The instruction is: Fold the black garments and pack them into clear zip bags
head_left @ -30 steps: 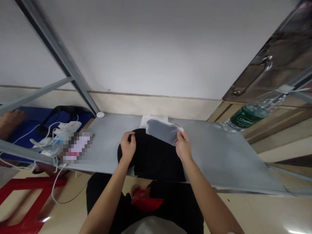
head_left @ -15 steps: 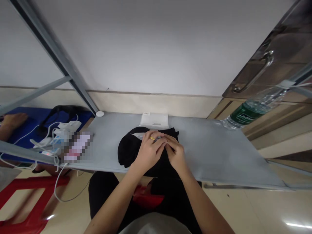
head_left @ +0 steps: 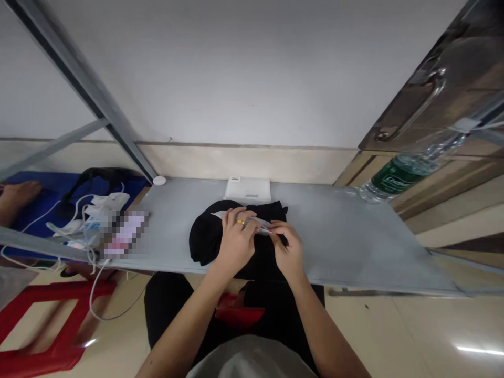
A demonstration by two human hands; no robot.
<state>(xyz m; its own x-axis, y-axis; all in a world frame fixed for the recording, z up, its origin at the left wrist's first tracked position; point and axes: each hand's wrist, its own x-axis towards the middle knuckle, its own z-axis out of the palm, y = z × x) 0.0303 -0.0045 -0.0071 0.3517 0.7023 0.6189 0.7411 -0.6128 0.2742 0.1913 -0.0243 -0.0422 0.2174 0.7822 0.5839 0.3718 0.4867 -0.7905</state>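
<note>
My two bare hands meet at the middle of a grey bench, over a folded black cloth that lies on its near edge. My left hand, with a gold ring on one finger, and my right hand both pinch a thin clear plastic bag. Each grip is closed narrowly on the bag, fingertips almost touching. The bag lies flat and low, just on top of the cloth, between my two hands.

At twelve o'clock from my hands, a flat white packet sits against the wall, just beyond the cloth. At two o'clock, well apart, a water bottle with a green label lies on its side at the bench's far right corner. At ten o'clock, a small white disc sits at the far left corner. At nine o'clock, white chargers and cables crowd the left end. At eight o'clock, a red stool stands on the floor.
</note>
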